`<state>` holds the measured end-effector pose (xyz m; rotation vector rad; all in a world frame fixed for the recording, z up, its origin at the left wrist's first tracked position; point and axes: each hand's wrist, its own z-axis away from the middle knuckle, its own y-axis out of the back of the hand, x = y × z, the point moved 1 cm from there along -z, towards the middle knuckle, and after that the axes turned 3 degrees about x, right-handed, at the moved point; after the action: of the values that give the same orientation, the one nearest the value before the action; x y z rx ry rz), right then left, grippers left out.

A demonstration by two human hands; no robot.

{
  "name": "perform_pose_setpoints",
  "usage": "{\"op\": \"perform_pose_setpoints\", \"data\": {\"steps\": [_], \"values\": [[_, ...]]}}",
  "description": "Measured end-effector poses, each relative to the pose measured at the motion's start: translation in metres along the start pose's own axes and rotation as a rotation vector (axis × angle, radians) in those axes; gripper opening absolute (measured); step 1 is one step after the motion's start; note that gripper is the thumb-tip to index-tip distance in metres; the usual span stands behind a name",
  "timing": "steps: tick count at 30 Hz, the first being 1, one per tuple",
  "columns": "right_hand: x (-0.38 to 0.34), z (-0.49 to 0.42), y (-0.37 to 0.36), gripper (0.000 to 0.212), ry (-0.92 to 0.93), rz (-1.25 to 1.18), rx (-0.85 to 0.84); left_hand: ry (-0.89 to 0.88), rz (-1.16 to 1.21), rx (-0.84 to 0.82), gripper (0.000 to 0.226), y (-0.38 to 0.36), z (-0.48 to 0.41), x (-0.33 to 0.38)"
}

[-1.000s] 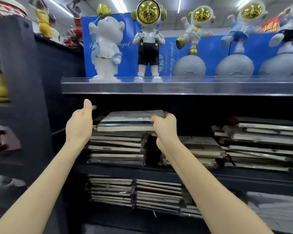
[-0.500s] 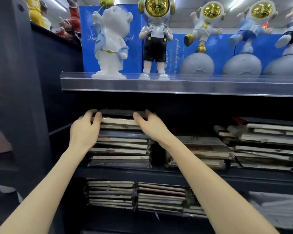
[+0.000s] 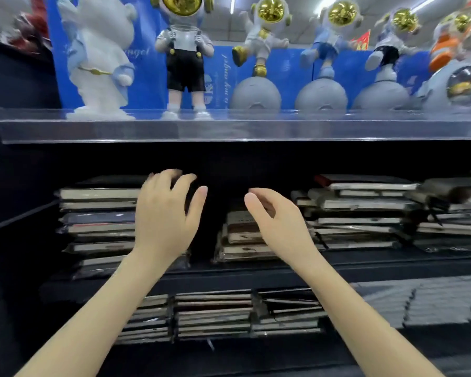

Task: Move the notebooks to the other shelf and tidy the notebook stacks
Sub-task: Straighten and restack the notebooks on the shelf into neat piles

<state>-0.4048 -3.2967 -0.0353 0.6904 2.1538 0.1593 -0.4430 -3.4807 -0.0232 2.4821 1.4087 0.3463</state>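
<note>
Head view: left hand (image 3: 165,219) and right hand (image 3: 278,224) empty, fingers loosely spread, at the fairly even tall stack of dark-covered notebooks (image 3: 98,221); ragged right-side notebook heap (image 3: 365,213) probably needs tidying.

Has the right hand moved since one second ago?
Yes. The right hand let go of the tall left stack and moved rightward; it is now in front of the shorter middle stack.

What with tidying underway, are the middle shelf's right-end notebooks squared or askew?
Askew: the right-end notebooks lie at differing angles, their edges jutting unevenly.
</note>
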Motion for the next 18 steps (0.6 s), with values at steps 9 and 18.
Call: {"op": "perform_pose_setpoints", "data": {"steps": [9,18], "values": [[0.108,0.025,0.213,0.037,0.211,0.679,0.602,-0.156,0.316,-0.054,0.041,-0.083,-0.001,0.172],[0.184,-0.017,0.350,0.084,0.082,1.107,0.290,-0.162,0.311,-0.109,0.042,-0.150,-0.026,0.287]]}}
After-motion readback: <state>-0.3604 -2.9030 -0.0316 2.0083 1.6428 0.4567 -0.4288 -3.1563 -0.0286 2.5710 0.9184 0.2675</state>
